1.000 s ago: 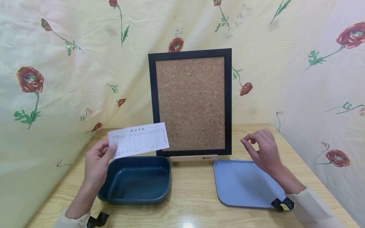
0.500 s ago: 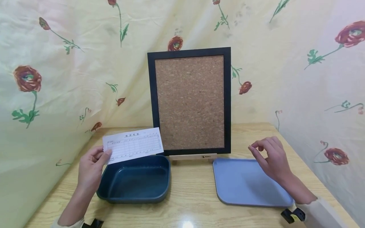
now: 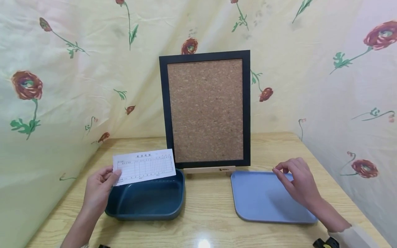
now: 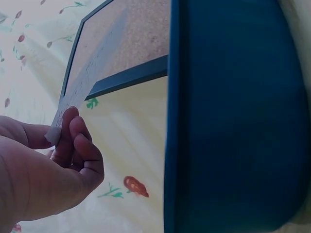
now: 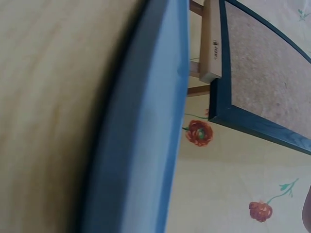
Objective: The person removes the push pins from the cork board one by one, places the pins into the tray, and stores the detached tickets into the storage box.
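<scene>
My left hand (image 3: 97, 189) pinches the left edge of a white printed receipt slip (image 3: 145, 167) between thumb and fingers. The slip is held up, slightly slanted, over the back of the dark teal basin (image 3: 145, 217). Seen edge-on in the left wrist view, the slip (image 4: 82, 80) rises from the fingertips. Above the blue tray (image 3: 257, 206), my right hand (image 3: 299, 184) brings thumb and forefinger together on a tiny gold-coloured thing, too small to make out. Only a sliver of that hand (image 5: 307, 211) enters the right wrist view.
A cork board (image 3: 207, 110) in a black frame stands upright on a wooden easel (image 3: 209, 169) between and behind the basin and tray. All stand on a wood-grain table (image 3: 207, 203). Flowered cloth (image 3: 145, 69) hangs behind and on both sides.
My left hand has lowered the slip and drawn it slightly left. My right hand has shifted right and down, away from the board, fingertips still together.
</scene>
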`<state>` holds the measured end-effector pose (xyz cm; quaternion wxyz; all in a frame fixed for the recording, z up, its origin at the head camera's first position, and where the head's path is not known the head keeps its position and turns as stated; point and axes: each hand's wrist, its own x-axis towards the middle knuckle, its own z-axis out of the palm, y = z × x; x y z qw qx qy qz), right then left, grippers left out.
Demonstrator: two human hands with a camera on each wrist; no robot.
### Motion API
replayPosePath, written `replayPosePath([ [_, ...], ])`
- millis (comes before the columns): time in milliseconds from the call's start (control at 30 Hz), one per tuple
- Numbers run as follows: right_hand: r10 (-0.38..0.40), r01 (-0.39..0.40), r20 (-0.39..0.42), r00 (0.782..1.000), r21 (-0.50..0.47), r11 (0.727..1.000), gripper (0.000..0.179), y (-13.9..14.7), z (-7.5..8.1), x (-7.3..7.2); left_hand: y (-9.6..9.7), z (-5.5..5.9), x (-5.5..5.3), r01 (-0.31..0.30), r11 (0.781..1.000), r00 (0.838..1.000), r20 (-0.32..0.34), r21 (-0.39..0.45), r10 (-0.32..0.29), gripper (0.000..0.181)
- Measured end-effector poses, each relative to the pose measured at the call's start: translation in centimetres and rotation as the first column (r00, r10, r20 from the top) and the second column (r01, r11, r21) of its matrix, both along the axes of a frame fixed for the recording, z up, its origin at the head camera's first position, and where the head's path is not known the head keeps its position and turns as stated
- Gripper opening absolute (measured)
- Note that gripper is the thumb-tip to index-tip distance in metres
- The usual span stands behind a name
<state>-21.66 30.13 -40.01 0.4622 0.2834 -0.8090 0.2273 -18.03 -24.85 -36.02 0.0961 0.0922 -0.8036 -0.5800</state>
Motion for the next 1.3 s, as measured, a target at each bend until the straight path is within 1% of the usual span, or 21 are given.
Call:
replayPosePath([
  [200,-0.002,0.002,0.016,1.000,0.020,1.000,0.054,0.2,-0.5,0.6,-0.6,-0.6,0.1,0.038,0.998,0.997,0.060,0.042,-0.041,0.049],
  [367,-0.023,0.019,0.077,0.997,0.043,0.999,0.055,0.5,-0.8,1.0,-1.0,-1.1,0.2,0.062,0.995,0.993,0.097,0.083,-0.070,0.049],
  [500,-0.014,0.008,0.102,0.995,0.057,0.998,0.054,0.5,-1.2,1.2,-1.1,-1.4,0.3,0.087,0.990,0.991,0.093,0.115,-0.098,0.046],
  [700,-0.013,0.002,0.135,0.991,0.075,0.997,0.052,0.7,-1.9,1.3,-1.3,-1.7,0.5,0.120,0.987,0.988,0.079,0.111,-0.129,0.038],
  [767,-0.022,0.010,0.152,0.988,0.081,0.997,0.044,0.8,-2.1,1.5,-1.3,-1.7,0.5,0.133,0.985,0.987,0.073,0.109,-0.141,0.034],
  [833,-0.033,0.018,0.167,0.985,0.088,0.996,0.030,0.8,-2.2,1.6,-1.4,-1.8,0.5,0.137,0.984,0.987,0.072,0.112,-0.145,0.029],
  [900,-0.039,0.023,0.178,0.983,0.094,0.995,0.015,0.8,-2.3,1.8,-1.5,-2.0,0.5,0.145,0.984,0.985,0.078,0.103,-0.153,0.026],
  [933,-0.042,0.024,0.182,0.982,0.100,0.995,0.010,0.8,-2.4,1.8,-1.5,-2.1,0.5,0.146,0.984,0.985,0.082,0.101,-0.155,0.026],
  [1100,-0.053,0.028,0.202,0.978,0.126,0.992,0.018,0.8,-2.3,1.8,-1.6,-2.6,0.4,0.153,0.987,0.980,0.125,0.052,-0.158,0.036],
  [1200,-0.070,0.040,0.228,0.971,0.137,0.990,0.022,0.7,-2.2,1.8,-1.6,-2.8,0.3,0.147,0.989,0.977,0.156,0.011,-0.146,0.040],
  [1300,-0.093,0.060,0.243,0.966,0.143,0.988,0.023,0.6,-2.2,1.9,-1.5,-2.9,0.2,0.133,0.990,0.982,0.139,-0.045,-0.126,0.036],
])
